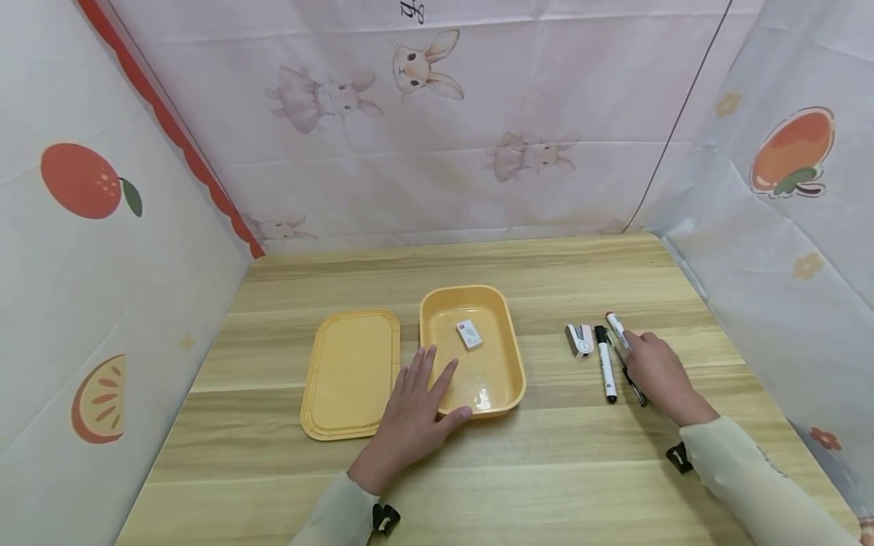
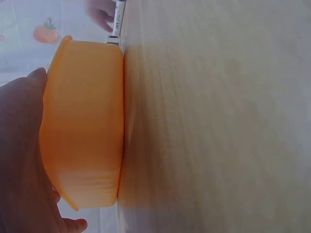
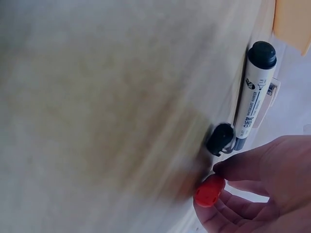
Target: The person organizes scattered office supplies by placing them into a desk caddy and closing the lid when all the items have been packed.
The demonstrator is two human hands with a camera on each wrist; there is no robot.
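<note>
My left hand rests with spread, straight fingers over the near left corner of a yellow plastic box. A small white block like an eraser lies inside that box. At the right, my right hand pinches a white marker with red ends between thumb and fingers; its red end shows below the thumb in the right wrist view. Just left of this hand lie a black pen and a white marker with black ends.
The flat yellow lid lies left of the box on the wooden table. A small white-and-pink stapler-like thing lies between box and markers. Printed cloth walls stand at the back and both sides.
</note>
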